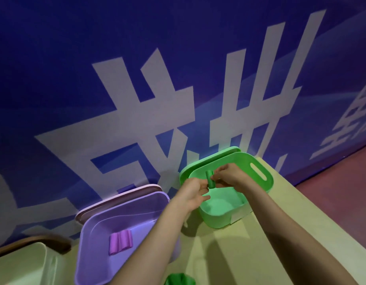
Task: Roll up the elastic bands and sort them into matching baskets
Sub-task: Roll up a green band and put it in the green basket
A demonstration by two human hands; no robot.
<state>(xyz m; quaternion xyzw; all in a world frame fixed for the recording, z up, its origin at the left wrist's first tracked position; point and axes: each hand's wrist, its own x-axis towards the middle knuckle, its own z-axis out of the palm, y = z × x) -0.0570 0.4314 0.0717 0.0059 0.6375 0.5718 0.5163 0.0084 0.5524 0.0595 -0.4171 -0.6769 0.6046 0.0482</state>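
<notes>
A rolled green elastic band [209, 178] is held upright over the green basket [258, 171]. My left hand [193, 194] pinches its lower end and my right hand [227, 175] pinches its upper side. The green basket's floor shows bare below the hands. To the left stands a purple basket [91, 233] with a rolled purple band [120, 241] lying on its floor. A loose green band [179, 279] shows at the bottom edge, partly cut off by the frame.
Both baskets stand on a pale yellow-green table [270, 233] against a blue wall with big white characters. A lid leans behind each basket. A pale container [23, 264] sits at the lower left. Red floor lies to the right.
</notes>
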